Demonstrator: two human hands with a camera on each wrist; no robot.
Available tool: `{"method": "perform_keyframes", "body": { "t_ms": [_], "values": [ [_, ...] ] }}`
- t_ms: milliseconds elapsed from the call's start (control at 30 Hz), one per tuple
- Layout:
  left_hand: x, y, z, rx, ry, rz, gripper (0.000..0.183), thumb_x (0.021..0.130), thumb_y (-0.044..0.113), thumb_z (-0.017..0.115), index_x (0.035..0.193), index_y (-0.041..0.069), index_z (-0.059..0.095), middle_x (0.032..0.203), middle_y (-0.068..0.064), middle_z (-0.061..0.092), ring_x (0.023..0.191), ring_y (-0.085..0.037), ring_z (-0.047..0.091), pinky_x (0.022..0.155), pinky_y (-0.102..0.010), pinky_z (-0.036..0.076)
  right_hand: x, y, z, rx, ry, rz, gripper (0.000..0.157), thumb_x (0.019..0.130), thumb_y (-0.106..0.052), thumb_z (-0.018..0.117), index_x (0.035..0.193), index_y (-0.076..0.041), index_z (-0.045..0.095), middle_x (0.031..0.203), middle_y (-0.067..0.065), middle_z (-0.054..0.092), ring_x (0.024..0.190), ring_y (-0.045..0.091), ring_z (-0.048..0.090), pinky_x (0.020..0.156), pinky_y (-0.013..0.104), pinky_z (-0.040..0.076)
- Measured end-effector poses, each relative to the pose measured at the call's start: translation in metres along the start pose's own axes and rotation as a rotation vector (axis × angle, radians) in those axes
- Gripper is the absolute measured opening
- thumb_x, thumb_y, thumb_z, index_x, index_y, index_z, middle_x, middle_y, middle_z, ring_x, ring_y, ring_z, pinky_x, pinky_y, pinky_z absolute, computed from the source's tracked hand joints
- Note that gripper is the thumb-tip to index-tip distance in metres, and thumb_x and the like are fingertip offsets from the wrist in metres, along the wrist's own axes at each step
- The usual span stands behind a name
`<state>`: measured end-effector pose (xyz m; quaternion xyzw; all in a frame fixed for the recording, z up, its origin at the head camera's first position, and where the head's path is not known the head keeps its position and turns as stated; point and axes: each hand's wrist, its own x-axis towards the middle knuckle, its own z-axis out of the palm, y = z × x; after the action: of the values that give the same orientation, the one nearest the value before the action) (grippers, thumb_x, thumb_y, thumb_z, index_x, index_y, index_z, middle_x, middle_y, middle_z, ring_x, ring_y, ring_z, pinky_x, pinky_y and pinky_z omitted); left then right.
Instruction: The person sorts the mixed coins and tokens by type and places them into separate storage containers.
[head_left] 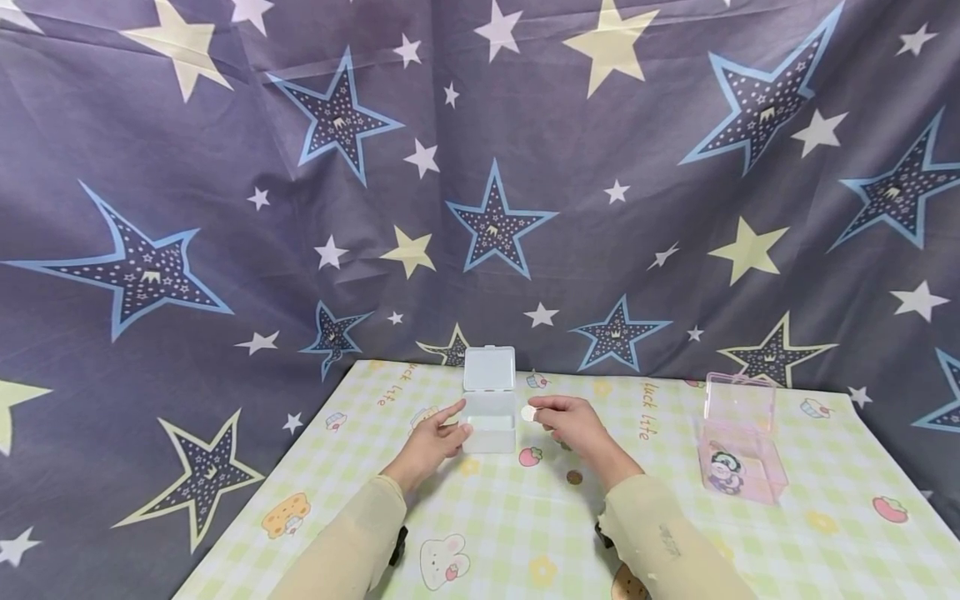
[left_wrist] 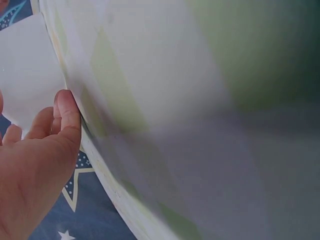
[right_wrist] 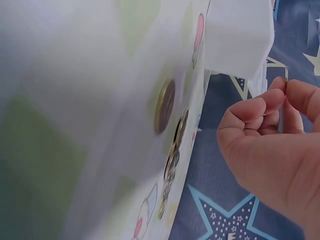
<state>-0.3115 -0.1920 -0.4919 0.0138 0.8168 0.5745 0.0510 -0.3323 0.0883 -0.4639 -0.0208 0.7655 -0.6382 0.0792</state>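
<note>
A small white box [head_left: 489,437] stands on the table with its hinged lid [head_left: 490,369] raised at the back. My left hand [head_left: 433,442] holds the box at its left side, thumb by the front corner; in the left wrist view its fingers [left_wrist: 70,112] lie along the box wall. To the right of the box, my right hand [head_left: 573,425] pinches a coin [head_left: 528,413] between thumb and forefinger, apart from the box. The coin shows edge-on in the right wrist view. Several more coins [right_wrist: 165,106] lie on the cloth under the right hand.
A pink see-through box [head_left: 757,479] with its lid up stands at the right, a cartoon figure showing on it. Green-and-white checked cloth [head_left: 525,533] covers the table. A dark star-patterned curtain [head_left: 487,125] hangs behind the table's far edge.
</note>
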Motion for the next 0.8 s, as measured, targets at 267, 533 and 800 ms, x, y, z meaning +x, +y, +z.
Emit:
{"method": "perform_keyframes", "body": {
  "t_ms": [267, 533, 800],
  "values": [
    [0.000, 0.000, 0.001, -0.001, 0.005, 0.001, 0.060, 0.107, 0.028, 0.068, 0.164, 0.024, 0.047, 0.144, -0.020, 0.068, 0.131, -0.033, 0.070, 0.104, -0.044, 0.062, 0.002, -0.004, 0.020, 0.018, 0.006, -0.017, 0.035, 0.094, -0.013, 0.072, 0.127, -0.005, 0.076, 0.089, 0.000, 0.068, 0.084, 0.015, 0.058, 0.071, 0.026, 0.049],
    [-0.004, 0.003, 0.001, 0.006, 0.002, 0.003, 0.061, 0.108, 0.029, 0.067, 0.164, 0.022, 0.045, 0.146, -0.020, 0.067, 0.132, -0.034, 0.069, 0.104, -0.045, 0.062, 0.000, -0.002, 0.030, 0.005, 0.004, -0.010, 0.038, 0.098, -0.019, 0.071, 0.134, -0.005, 0.073, 0.106, 0.004, 0.075, 0.093, 0.017, 0.063, 0.078, 0.032, 0.052],
    [-0.004, 0.005, 0.002, 0.002, 0.005, -0.005, 0.060, 0.108, 0.027, 0.067, 0.164, 0.023, 0.046, 0.145, -0.020, 0.068, 0.133, -0.034, 0.068, 0.104, -0.044, 0.062, 0.002, -0.001, 0.032, 0.023, 0.014, 0.002, 0.034, 0.100, -0.018, 0.073, 0.130, -0.004, 0.074, 0.105, 0.004, 0.075, 0.092, 0.018, 0.063, 0.082, 0.038, 0.055]
  ]
}}
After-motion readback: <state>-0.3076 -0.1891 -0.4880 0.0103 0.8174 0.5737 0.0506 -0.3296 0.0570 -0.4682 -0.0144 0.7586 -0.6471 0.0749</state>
